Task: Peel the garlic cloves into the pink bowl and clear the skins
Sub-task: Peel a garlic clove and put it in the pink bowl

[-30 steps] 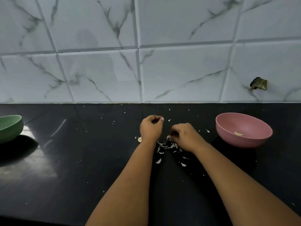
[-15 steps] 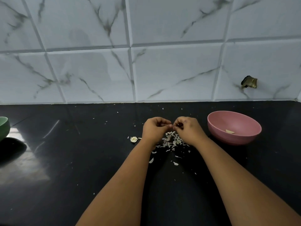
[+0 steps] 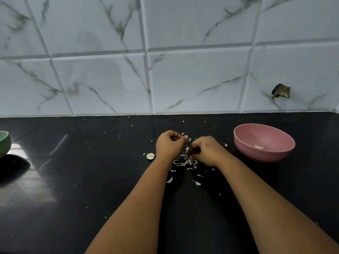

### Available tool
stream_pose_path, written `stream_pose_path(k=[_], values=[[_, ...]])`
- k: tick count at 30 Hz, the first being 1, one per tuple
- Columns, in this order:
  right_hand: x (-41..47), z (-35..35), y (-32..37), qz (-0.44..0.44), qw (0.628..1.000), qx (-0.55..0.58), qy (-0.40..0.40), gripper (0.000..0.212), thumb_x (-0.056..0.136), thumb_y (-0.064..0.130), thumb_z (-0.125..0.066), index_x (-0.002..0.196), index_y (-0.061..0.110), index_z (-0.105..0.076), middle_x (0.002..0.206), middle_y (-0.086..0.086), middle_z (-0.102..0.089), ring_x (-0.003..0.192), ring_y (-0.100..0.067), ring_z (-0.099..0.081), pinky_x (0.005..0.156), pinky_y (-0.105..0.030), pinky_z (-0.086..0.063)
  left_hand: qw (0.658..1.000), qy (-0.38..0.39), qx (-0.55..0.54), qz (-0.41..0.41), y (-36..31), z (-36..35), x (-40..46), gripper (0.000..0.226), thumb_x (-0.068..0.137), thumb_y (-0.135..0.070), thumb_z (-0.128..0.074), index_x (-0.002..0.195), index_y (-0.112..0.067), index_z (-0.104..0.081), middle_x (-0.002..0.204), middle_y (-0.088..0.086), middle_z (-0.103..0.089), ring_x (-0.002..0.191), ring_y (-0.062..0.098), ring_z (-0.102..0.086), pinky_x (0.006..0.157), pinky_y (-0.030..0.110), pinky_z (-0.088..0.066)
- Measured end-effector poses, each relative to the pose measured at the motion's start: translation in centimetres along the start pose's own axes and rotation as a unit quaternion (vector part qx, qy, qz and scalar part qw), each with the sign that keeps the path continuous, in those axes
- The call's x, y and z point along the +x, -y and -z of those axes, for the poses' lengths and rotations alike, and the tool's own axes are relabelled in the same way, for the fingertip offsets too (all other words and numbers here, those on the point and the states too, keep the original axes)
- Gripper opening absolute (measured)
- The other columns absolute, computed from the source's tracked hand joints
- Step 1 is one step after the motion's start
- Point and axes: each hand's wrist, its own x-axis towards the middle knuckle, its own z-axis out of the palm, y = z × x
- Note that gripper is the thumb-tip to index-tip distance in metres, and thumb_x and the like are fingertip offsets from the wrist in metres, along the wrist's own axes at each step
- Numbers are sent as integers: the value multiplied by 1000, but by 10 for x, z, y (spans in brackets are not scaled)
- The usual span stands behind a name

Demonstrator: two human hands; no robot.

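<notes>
A green bowl sits far to the left of both hands, cut off by the frame edge; its contents cannot be seen. Just left of the left hand lies a small pale garlic stub on the black countertop.

The left hand reaches forward from a bare forearm, knuckles up, fingers curled into a loose fist with the thumb tip pointing toward the right hand; whether it holds anything cannot be told. Close beside it, the right hand hovers low over the counter with its fingers curled downward and inward, pinched around something small and hidden; the object cannot be made out.

Under and between the two hands lies a scattered heap of garlic skins, with loose flakes trailing toward the person.

To the right of the right hand, apart from it, stands the pink bowl. Inside it rests one pale peeled garlic clove near the bottom.
</notes>
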Motion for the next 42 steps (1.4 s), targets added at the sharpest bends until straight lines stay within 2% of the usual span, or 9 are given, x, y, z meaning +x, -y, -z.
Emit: stream_pose_path(k=[5,8,10,17,22,24,30,39,42], values=[[5,-5,-3,-14,998,48,-40,14,88,6,-64,95,14,-74,89,-1,-72,80,-15,-68,75,-26,-54,1000,-2,-18,5,2,1,2,11,86,-25,-73,79,-21,-67,70,-9,-66,55,-7,-59,50,10,-45],[8,-1,-8,-15,985,84,-151,10,90,10,-64,92,15,-72,89,0,-70,81,-13,-64,69,-18,-46,995,78,-65,5,-2,-2,-1,14,90,-19,-70,104,-19,-72,94,0,-73,89,13,-70,79,28,-59],[8,2,-11,-13,970,148,-193,9,90,12,-65,91,18,-72,87,4,-70,81,-10,-64,68,-13,-46,990,114,-86,-18,-6,-4,-4,20,93,-16,-67,113,-16,-71,101,2,-74,95,14,-69,88,33,-57],[8,3,1,-30,867,443,-225,16,87,3,-69,93,18,-72,92,-2,-73,80,-3,-67,72,-16,-52,978,108,-173,-53,-10,-1,-3,6,91,-18,-70,94,-17,-74,80,-1,-74,71,6,-61,70,24,-50],[7,1,5,-50,866,450,-214,12,84,10,-73,94,17,-73,89,6,-73,81,3,-67,72,-11,-51,978,88,-148,-117,-13,0,-2,9,93,-11,-65,92,-17,-73,62,-17,-65,55,-6,-52,55,11,-42],[7,0,7,-58,864,456,-207,10,83,13,-74,93,15,-74,87,5,-74,79,3,-67,72,-11,-51,976,92,-152,-126,-13,1,-1,10,94,-10,-63,93,-15,-72,61,-18,-64,55,-6,-52,55,10,-41],[4,4,1,-85,791,598,-98,9,89,8,-64,92,3,-70,79,-6,-67,73,-11,-60,70,-19,-52,967,107,-208,-104,-16,-1,-7,11,95,-3,-60,95,-9,-69,79,-3,-69,70,2,-62,65,16,-48],[3,9,-8,-71,877,463,-110,10,86,7,-70,79,14,-67,67,5,-66,62,-3,-57,62,-16,-49,965,185,-187,-6,-15,2,-8,11,98,-16,-59,92,-9,-65,68,-6,-59,56,4,-52,59,19,-46],[2,9,-11,-67,916,382,-102,10,85,11,-72,79,16,-67,75,5,-69,69,-2,-62,67,-17,-47,970,203,-129,-17,-14,6,-8,10,97,-16,-60,88,-11,-62,70,-2,-53,60,9,-51,66,26,-46]])
